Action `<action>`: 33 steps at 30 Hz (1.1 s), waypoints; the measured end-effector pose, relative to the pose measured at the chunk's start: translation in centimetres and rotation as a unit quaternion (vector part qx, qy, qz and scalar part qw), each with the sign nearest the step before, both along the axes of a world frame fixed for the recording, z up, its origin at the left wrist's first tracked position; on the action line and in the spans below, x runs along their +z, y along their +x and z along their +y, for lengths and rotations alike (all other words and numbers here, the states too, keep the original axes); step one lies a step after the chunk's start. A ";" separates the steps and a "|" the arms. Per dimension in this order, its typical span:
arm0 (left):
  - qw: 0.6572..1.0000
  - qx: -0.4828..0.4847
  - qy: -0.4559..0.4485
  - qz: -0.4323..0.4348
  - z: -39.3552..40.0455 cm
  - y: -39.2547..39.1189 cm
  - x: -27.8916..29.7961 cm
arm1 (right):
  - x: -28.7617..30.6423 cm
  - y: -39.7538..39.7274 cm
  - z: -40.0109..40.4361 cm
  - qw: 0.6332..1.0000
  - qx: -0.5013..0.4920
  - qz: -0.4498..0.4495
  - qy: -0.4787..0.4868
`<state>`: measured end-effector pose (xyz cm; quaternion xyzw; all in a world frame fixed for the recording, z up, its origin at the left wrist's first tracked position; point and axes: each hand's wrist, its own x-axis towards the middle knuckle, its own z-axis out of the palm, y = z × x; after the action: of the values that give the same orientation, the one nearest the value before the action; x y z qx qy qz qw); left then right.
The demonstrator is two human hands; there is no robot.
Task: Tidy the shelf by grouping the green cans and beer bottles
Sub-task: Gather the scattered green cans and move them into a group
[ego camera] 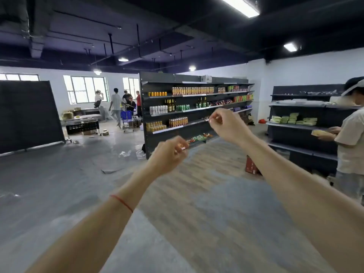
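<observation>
Standing a good way back from the dark drinks shelf (197, 103), this person has both arms stretched out in front, nowhere near touching anything yet. The left hand (167, 154) sits low with the fingers loosely curled, and there's a bit of orange-red by the fingertips, though I honestly can't tell if that's something held or just the packets on the bottom shelf behind it. The right hand (224, 125) is higher, fingers bent in as if pinching, but nothing shows in it.

The stuff that matters is on the middle shelf board: a cluster of green cans (182, 107) just right of the silver cans (158, 109), with brown beer bottles (169, 105) between them at the back. Then there's a second lot of green bottles (201, 103) further toward the board's right end, apart from the first bunch. That split is why it looks untidy, I reckon. Nothing grouped yet, so the job looks barely started. Another person (348, 134) is busy at the shelving on the right.
</observation>
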<state>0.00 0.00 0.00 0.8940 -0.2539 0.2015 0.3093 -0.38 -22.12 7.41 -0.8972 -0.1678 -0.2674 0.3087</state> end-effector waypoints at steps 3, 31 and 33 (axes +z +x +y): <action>0.999 0.011 0.042 0.012 1.1 4.2 -1.3 | -0.5 4.3 0.5 0.999 -0.010 0.035 -0.035; 0.988 0.022 0.084 0.124 -13.4 78.3 -3.1 | -4.6 75.9 -17.2 0.973 -0.079 0.163 -0.146; 0.987 0.041 0.062 0.141 -14.7 84.6 -2.9 | -4.0 82.5 -18.4 0.976 -0.087 0.161 -0.120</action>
<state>84.55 -14.72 -2.87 0.9405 -0.1828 0.0696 0.2779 82.12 -40.51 3.46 -0.9702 -0.0685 -0.1231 0.1971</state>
